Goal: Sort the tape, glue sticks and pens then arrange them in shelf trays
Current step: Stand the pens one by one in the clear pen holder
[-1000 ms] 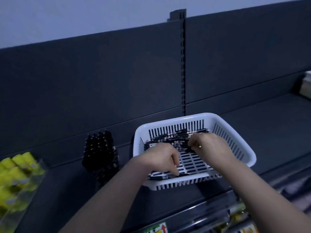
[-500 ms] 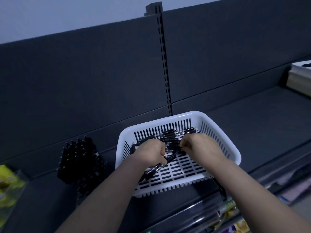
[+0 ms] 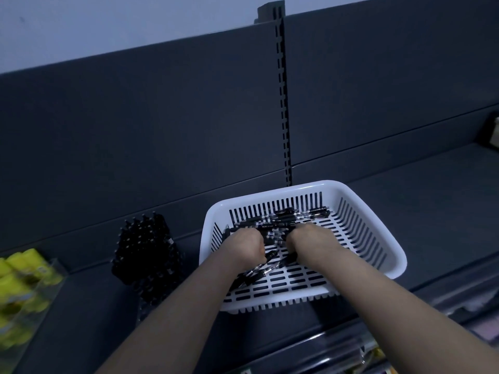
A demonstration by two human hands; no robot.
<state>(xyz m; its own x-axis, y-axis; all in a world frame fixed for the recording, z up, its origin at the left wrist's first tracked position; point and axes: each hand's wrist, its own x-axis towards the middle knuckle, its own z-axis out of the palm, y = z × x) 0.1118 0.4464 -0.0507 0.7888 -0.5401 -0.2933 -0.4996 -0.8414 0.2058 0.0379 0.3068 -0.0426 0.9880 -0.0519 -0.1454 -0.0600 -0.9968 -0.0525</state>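
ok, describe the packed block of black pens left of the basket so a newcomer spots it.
On the dark grey shelf sits a white slotted basket. Just left of it, not touching, stands the packed block of black pens. Unlike the loose pens lying in the basket and the yellow glue sticks further left, these are bundled tight with their ends pointing up and out.

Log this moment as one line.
step: gather pens | left hand: holds pens | right hand: holds pens | where: white basket

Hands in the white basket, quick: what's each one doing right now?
Left hand: closed, gripping black pens in the white slotted plastic basket.
Right hand: closed, gripping black pens too.
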